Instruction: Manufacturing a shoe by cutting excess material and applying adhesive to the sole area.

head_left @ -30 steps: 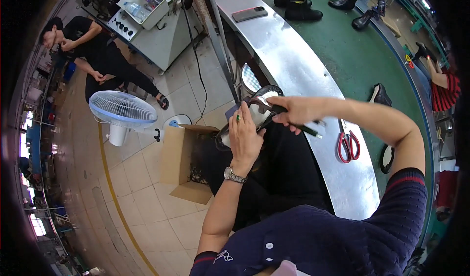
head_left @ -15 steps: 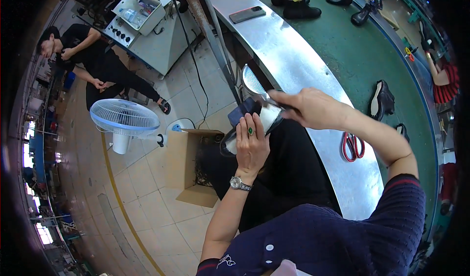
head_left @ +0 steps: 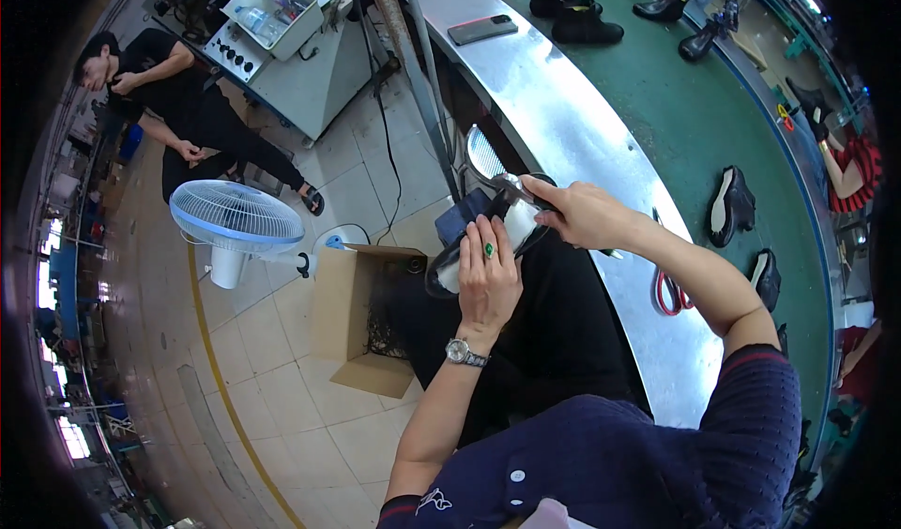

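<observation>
A black shoe [head_left: 479,238] is gripped by the left hand [head_left: 488,280] while trimmed by the right hand [head_left: 587,214], clasped on a tool; steady turning seems needed next.

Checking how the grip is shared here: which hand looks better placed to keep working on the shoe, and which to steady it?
Probably the right hand: it lies on the shoe's upper end, beside the bench. The left hand cups it from below.
</observation>
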`<control>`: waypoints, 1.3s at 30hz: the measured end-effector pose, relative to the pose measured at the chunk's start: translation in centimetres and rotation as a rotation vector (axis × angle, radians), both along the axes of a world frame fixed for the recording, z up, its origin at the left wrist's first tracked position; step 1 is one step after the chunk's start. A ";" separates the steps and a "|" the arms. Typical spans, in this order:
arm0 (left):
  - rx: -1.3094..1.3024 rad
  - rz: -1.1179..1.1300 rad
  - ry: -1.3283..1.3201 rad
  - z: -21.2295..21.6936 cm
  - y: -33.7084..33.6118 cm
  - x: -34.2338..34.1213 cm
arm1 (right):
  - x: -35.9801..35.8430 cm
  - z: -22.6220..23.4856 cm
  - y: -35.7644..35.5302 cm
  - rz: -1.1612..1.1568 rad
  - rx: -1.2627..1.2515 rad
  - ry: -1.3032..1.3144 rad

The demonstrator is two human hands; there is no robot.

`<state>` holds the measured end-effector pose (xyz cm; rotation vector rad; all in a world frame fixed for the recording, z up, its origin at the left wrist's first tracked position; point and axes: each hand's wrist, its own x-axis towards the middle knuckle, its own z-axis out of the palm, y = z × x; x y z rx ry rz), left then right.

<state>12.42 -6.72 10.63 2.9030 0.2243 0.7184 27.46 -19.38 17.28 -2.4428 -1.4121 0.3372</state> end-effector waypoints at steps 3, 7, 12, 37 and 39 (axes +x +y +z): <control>0.030 0.010 0.061 0.1 0.3 -1.0 | -1.6 2.7 1.0 -0.128 0.172 0.280; 0.018 -0.004 0.051 0.0 0.1 -0.6 | -1.2 0.7 0.5 -0.116 -0.003 0.248; -0.011 0.020 -0.004 -0.4 0.2 -0.9 | -2.5 2.9 1.2 -0.191 0.117 0.408; -0.265 0.121 0.145 2.3 1.4 -1.4 | -4.0 0.7 1.3 -0.029 -0.101 0.032; -0.221 0.064 0.141 1.8 1.3 -2.0 | -3.8 1.0 1.4 0.003 -0.109 0.024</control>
